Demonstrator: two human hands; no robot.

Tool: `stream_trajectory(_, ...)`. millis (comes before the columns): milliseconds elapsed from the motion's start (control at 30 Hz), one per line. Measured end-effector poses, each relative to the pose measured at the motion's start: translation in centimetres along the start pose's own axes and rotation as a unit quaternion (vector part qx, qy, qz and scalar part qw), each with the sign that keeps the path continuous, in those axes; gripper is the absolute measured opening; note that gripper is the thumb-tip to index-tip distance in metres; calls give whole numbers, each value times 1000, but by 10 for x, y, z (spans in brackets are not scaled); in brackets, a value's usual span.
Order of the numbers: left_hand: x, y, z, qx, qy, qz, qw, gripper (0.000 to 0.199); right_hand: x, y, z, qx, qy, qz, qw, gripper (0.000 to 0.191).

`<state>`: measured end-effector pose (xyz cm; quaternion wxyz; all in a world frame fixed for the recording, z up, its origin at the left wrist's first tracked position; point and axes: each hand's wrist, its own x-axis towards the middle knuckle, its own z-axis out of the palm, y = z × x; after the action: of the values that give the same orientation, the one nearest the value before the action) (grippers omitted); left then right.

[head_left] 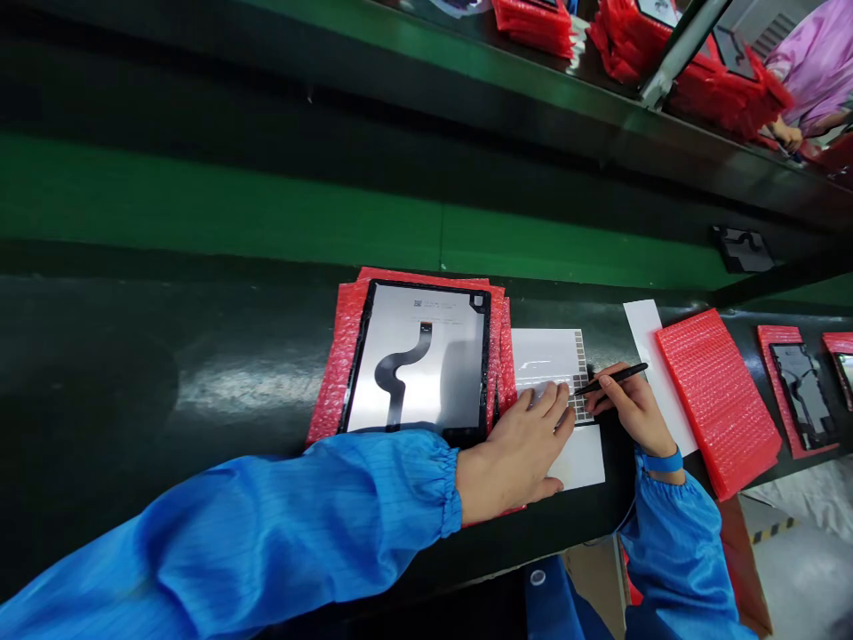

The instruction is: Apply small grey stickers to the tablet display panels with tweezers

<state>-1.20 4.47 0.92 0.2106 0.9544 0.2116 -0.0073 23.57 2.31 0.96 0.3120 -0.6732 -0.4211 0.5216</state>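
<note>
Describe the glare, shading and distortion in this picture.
Head view: glare whitens the dark bench left of the panel; head view: a grey patch, shadow or reflection, dulls the panel's right side; head view: the left sleeve looks stretched toward the lower left corner.

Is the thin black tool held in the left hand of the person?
No, the right hand holds the thin black tool, while the left hand lies on white sheets.

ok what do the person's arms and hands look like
The left sleeve and right sleeve are loose, shiny blue fabric; the left shows fine lines and a gathered cuff. The left hand and right hand are gloveless, with a blue band around the right wrist.
</note>
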Motion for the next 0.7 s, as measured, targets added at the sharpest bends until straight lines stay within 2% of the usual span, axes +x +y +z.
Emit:
stream_trajectory(300,0,-2,0,-12,-1,7,1000,94,2,-1,-1,-22,-10,17,1000,37)
stream_trajectory(500,-2,1,1,-48,-1,4,999,100,-1,-9,-2,45,10,3,999,35)
stream_trajectory(600,-22,8,-9,-51,50,19,997,95,1,-17,13,86,42,-45,994,32)
stream_trajectory(700,-52,9,-25,-44,118,35,991,64,11,-24,45,108,42,-68,991,32)
